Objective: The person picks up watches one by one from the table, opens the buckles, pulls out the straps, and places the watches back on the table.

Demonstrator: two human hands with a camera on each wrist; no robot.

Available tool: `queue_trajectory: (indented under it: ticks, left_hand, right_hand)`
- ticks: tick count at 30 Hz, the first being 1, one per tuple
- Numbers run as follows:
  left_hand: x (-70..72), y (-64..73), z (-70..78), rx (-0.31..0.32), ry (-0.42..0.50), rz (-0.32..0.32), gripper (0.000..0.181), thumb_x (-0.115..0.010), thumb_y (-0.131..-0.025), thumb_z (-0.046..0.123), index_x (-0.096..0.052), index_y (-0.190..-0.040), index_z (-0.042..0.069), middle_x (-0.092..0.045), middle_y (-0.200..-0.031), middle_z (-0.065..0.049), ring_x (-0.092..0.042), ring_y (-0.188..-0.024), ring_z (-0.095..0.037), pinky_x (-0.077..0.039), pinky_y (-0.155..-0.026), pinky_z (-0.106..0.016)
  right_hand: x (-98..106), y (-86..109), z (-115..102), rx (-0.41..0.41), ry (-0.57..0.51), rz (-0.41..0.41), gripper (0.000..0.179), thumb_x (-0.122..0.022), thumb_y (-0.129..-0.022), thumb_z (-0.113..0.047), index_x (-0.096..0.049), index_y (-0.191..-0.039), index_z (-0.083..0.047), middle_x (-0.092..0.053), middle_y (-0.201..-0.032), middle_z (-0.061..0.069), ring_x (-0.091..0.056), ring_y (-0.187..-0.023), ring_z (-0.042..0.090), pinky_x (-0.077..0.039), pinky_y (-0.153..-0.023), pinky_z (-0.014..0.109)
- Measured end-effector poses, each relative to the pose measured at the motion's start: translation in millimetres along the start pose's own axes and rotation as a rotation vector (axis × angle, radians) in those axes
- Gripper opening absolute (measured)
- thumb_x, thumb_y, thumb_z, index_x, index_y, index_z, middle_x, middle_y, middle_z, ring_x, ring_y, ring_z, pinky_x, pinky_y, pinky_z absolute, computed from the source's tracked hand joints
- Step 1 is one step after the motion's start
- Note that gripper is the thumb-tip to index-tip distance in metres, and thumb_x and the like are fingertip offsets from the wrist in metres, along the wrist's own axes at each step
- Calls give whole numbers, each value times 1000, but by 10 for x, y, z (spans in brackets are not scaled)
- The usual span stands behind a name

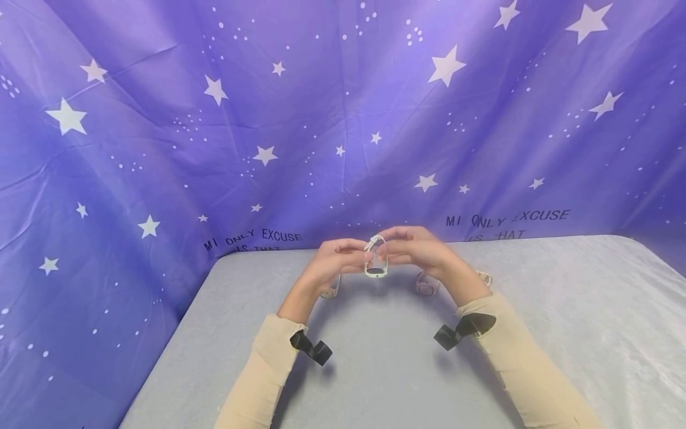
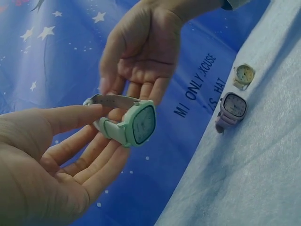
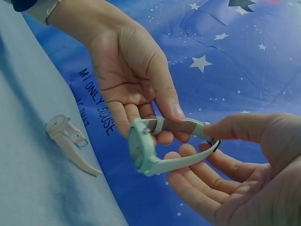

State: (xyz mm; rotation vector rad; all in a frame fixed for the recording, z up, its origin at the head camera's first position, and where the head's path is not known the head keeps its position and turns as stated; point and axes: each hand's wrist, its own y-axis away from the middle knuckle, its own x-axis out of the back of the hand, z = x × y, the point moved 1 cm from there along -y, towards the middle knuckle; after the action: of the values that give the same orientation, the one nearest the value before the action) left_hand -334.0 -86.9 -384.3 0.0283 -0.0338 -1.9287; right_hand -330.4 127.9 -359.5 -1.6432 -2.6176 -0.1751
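Pale green watch (image 2: 142,123) held up by both hands above the table

The left hand (image 1: 343,257) pinches the watch strap (image 3: 181,163), its thumb on one face of the band and its fingers bent underneath. The right hand (image 1: 415,247) also grasps the strap, thumb and fingers closed about the end where the buckle (image 3: 216,142) sits; whether the buckle is fastened cannot be told. Between the two hands the band curves round in a loop, and the squarish case hangs lowest, clear of the table (image 1: 375,357), near its far edge.

Beyond the fingers, three more watches lie on the table toward the far edge. A cream watch (image 3: 59,125) is to the left, partly hidden by the left wrist in the head view, with one band end stretched out toward the edge. A pink watch (image 2: 233,106) lies below the right hand, and a yellowish watch (image 2: 244,74) lies near it, farther toward the right corner, beside the right wrist.

Pale sleeves (image 1: 257,369) cover the forearms, each with a black strapped-on device (image 1: 320,353) at the cuff. Behind the far edge hangs a purple curtain (image 1: 321,107) printed with white stars and dark lettering.
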Motion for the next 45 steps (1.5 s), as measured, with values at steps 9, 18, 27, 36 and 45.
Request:
queue_trajectory:
  ticks: [9,18,27,36,45]
  left_hand:
    - [-11,23,26,-67,-106,-32,32,-76,-87,3,-70,-117,-6,-77,-105,-17,-74,-89,-16,-62,-91,-40]
    - [-31,40,40,-88,-182,-31,30,-78,-86,5,-72,-114,-4,-77,-91,-7,-72,-81,-13,-63,-83,-34]
    - [-27,33,21,-144,-287,20,26,-81,-85,11,-76,-109,2,-79,-89,-9,-71,-79,-14,-58,-74,-26]
    - [-36,48,30,-180,-395,44,24,-82,-85,15,-78,-107,5,-79,-89,-10,-69,-78,-14,-60,-76,-38]
    - [-49,47,4,-154,-391,53,23,-82,-85,16,-78,-105,5,-79,-90,-11,-68,-77,-13,-59,-73,-36]
  right_hand:
    - [-20,48,-75,42,144,69,41,-71,-92,-14,-62,-128,5,-69,-126,22,-68,-116,30,-55,-103,49]
    - [-59,72,-69,119,250,95,31,-72,-91,-11,-68,-119,3,-73,-115,20,-70,-106,27,-59,-97,47]
    - [-114,57,-56,160,289,135,24,-73,-89,-7,-69,-111,3,-74,-106,19,-72,-98,25,-62,-89,40]
    - [-130,50,-53,176,311,136,22,-71,-89,-3,-67,-108,7,-72,-104,24,-70,-93,25,-62,-88,38]
    - [-149,50,-45,150,319,150,22,-70,-88,-2,-66,-107,7,-71,-102,21,-68,-90,22,-62,-88,38]
